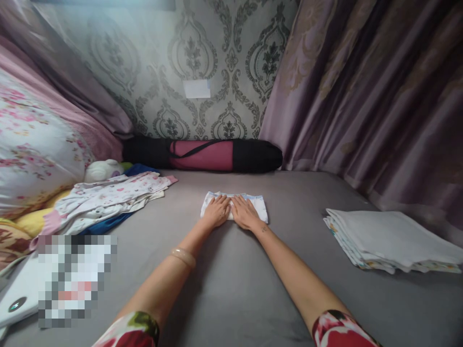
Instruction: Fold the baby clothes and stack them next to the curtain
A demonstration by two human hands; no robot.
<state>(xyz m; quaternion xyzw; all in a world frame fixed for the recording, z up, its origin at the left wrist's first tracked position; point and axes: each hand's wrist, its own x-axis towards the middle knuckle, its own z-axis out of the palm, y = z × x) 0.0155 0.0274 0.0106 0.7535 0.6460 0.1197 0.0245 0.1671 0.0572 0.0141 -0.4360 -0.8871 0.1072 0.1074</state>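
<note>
A small white folded cloth (259, 206) with light blue edging lies flat on the grey sheet (231, 284), in the middle of the head view. My left hand (218, 211) rests palm down on its left half, fingers stretched out and pointing away from me. Beside it, my right hand (246, 212) presses flat on the right half, fingers extended as well. The two hands nearly touch at the thumbs. Parts of the cloth are hidden beneath them, and what kind of garment or cloth it is I cannot tell.
At right lies a stack of folded white cloths (394, 236). Small printed clothes (123, 190) are spread at left, near a floral pillow (32, 144). A white device (29, 284), partly pixelated, sits at front left. Against the wall rests a long black-and-maroon bag (202, 155).
</note>
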